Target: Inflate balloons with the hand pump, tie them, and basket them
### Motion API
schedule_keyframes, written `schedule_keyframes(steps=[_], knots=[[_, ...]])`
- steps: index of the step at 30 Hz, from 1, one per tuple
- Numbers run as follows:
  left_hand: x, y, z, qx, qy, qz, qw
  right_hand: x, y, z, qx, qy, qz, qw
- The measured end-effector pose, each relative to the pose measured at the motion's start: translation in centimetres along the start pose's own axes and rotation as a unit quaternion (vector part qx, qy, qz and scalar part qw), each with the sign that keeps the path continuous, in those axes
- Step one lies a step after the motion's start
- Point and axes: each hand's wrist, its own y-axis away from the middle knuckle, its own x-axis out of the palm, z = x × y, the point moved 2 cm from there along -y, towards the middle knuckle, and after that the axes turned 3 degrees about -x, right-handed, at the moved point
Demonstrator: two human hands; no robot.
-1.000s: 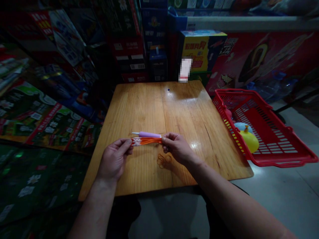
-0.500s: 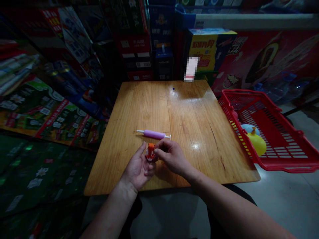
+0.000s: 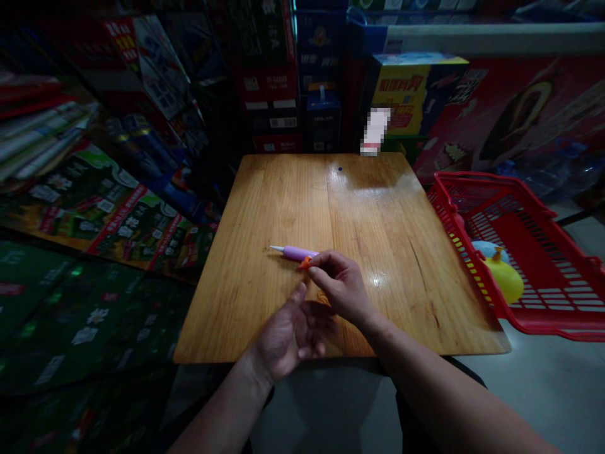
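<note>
Between the thumb and fingers of my right hand (image 3: 341, 284) is a small limp orange balloon (image 3: 305, 263), pinched just in front of the balloon pump. That lilac pump (image 3: 293, 253) lies on the wooden table, its white nozzle pointing left and its handle end hidden behind my right hand. My left hand (image 3: 295, 331) is palm up over the near edge of the table, fingers apart and somewhat blurred, with nothing seen in it. A small orange-brown shape (image 3: 322, 297) shows on the tabletop between the hands, too partly covered to name.
The wooden table (image 3: 378, 221) has a small dark blue spot (image 3: 339, 169) near its far edge. At right stands a red basket (image 3: 548, 252) with a yellow balloon (image 3: 505, 282) and a pale blue balloon (image 3: 491, 250). Stacked boxes (image 3: 271, 88) line the back; green packs (image 3: 94, 315) fill the left.
The orange balloon has left my left palm and is now in my right fingers, farther forward by the pump. My left hand has opened and dropped back. The view has shifted slightly left.
</note>
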Motion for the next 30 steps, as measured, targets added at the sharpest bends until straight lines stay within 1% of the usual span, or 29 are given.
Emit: schedule_keyframes(steps=[2,3,4,6,8,11,13,15,17,19,20,21,22,25,27,30], knots=[[-0.9,-0.2,-1.1,0.109,0.054,-0.062,0.991,0.5,0.1,0.0,-0.021,0.031,0.044,0.998],[-1.4,-0.3,-1.6,0.148,0.076,-0.089,0.982,0.8,0.3,0.0,-0.037,0.049,0.074,0.995],[-2.0,-0.4,-2.1,0.171,0.088,-0.109,0.975,1.1,0.4,-0.1,-0.057,0.071,0.101,0.991],[-2.8,-0.5,-2.8,0.185,0.091,-0.127,0.97,1.7,0.6,-0.4,-0.098,0.118,0.14,0.978],[-3.2,-0.5,-3.0,0.182,0.094,-0.123,0.971,2.1,0.7,-0.9,-0.122,0.157,0.154,0.968],[-3.3,-0.5,-2.9,0.187,0.1,-0.102,0.972,2.5,0.7,-1.4,-0.134,0.197,0.161,0.958],[-3.6,-0.4,-3.1,0.218,0.082,-0.113,0.966,2.6,0.7,-1.5,-0.141,0.212,0.171,0.952],[-4.3,-0.2,-3.9,0.251,0.056,-0.152,0.954,2.4,0.5,-1.3,-0.161,0.23,0.161,0.946],[-5.3,0.2,-5.5,0.289,0.046,-0.206,0.934,1.9,-0.1,-1.2,-0.184,0.278,0.117,0.936],[-6.4,0.7,-7.3,0.333,0.061,-0.255,0.906,1.0,-0.9,-1.5,-0.191,0.357,0.059,0.913],[-6.9,0.9,-8.1,0.343,0.072,-0.271,0.896,0.4,-1.4,-1.9,-0.183,0.4,0.038,0.897],[-7.4,1.0,-8.8,0.34,0.086,-0.276,0.895,-0.1,-1.9,-2.3,-0.172,0.438,0.025,0.882],[-7.8,0.9,-9.2,0.328,0.1,-0.272,0.899,-0.5,-2.3,-2.8,-0.159,0.468,0.023,0.869],[-8.5,0.3,-9.7,0.282,0.136,-0.239,0.919,-1.4,-3.2,-4.0,-0.128,0.515,0.044,0.846],[-8.7,-0.2,-9.6,0.271,0.146,-0.225,0.925,-1.5,-3.2,-4.1,-0.117,0.52,0.039,0.846],[-8.7,-0.6,-9.4,0.282,0.156,-0.204,0.924,-1.3,-2.5,-3.3,-0.11,0.487,0.017,0.866]])
